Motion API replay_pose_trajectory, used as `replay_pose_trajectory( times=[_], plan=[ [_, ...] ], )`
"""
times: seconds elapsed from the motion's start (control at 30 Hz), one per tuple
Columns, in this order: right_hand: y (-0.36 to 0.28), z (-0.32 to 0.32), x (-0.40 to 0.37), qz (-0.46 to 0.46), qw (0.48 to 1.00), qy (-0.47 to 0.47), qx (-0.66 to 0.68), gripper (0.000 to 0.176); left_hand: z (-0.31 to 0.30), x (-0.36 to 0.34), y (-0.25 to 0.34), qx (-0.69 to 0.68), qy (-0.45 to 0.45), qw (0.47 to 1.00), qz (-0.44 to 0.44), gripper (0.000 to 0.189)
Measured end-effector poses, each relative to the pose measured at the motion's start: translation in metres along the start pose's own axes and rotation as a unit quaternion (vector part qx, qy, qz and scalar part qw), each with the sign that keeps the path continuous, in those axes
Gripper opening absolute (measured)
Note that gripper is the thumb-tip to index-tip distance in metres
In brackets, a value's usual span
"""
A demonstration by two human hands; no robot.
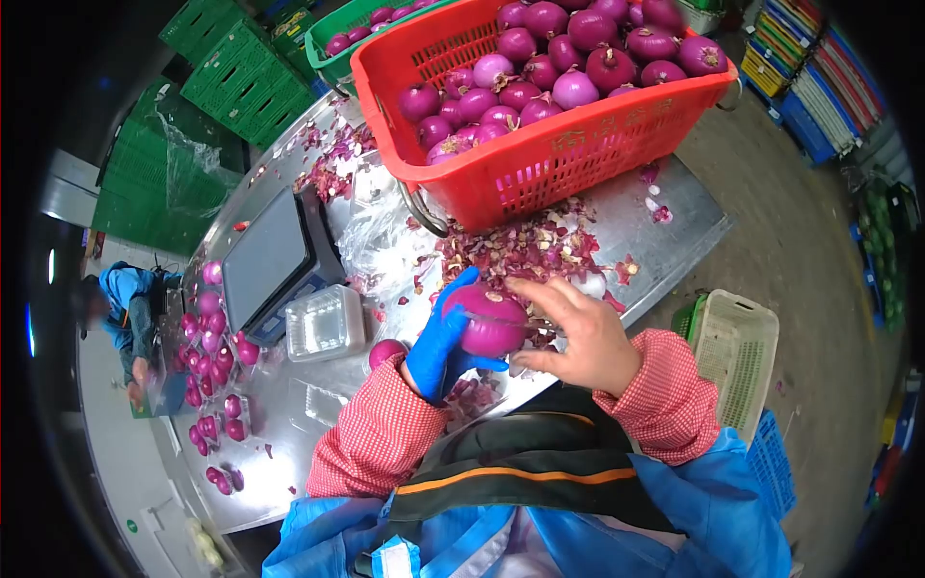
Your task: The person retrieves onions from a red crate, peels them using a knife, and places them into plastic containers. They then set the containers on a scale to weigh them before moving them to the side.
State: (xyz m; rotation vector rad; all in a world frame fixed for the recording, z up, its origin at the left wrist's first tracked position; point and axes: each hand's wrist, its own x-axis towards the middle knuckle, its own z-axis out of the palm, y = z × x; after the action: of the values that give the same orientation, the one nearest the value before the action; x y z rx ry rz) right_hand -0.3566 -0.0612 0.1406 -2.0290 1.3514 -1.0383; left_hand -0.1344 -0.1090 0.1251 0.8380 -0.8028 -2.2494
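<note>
My left hand, in a blue glove, is wrapped round a large red onion with its dry tip upward. A thin line crosses the onion's skin. My bare right hand is at the onion's right side, thumb and fingers apart, fingertips right at its edge. Loose onion skins lie heaped on the metal table behind the onion. Another red onion sits just left of my gloved hand, partly hidden by my sleeve.
A red basket full of red onions stands at the back. To the left are a scale, a clear plastic tray and many packed onions. A pale basket is at the right. Another person stands far left.
</note>
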Motion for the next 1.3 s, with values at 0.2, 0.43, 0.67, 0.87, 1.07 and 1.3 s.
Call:
replay_pose_trajectory(
  times=[0.2, 0.43, 0.67, 0.87, 1.07, 1.3],
  plan=[
    [0.026, 0.036, -0.009, 0.223, 0.839, 0.001, 0.497, 0.051, -0.019, 0.001, -0.007, 0.222, -0.029, 0.974, 0.042, 0.097],
    [0.023, 0.052, -0.006, 0.299, 0.878, -0.034, 0.372, 0.035, -0.024, 0.011, -0.025, 0.061, 0.031, 0.98, 0.185, 0.1],
    [0.007, 0.023, 0.011, -0.075, 0.96, 0.055, -0.262, 0.024, -0.026, 0.009, -0.015, 0.08, 0.021, 0.993, 0.08, 0.083],
    [0.016, 0.03, 0.017, -0.08, 0.951, 0.053, -0.295, 0.028, -0.014, 0.002, -0.012, 0.11, 0.022, 0.991, 0.076, 0.076],
    [0.035, 0.023, 0.003, -0.026, 0.958, 0.037, -0.282, 0.036, -0.019, 0.001, -0.012, 0.084, 0.042, 0.993, 0.077, 0.076],
    [0.02, 0.029, 0.009, 0.144, 0.98, 0.015, 0.135, 0.042, -0.014, 0.004, -0.016, 0.187, 0.065, 0.973, 0.121, 0.087]
  ],
)
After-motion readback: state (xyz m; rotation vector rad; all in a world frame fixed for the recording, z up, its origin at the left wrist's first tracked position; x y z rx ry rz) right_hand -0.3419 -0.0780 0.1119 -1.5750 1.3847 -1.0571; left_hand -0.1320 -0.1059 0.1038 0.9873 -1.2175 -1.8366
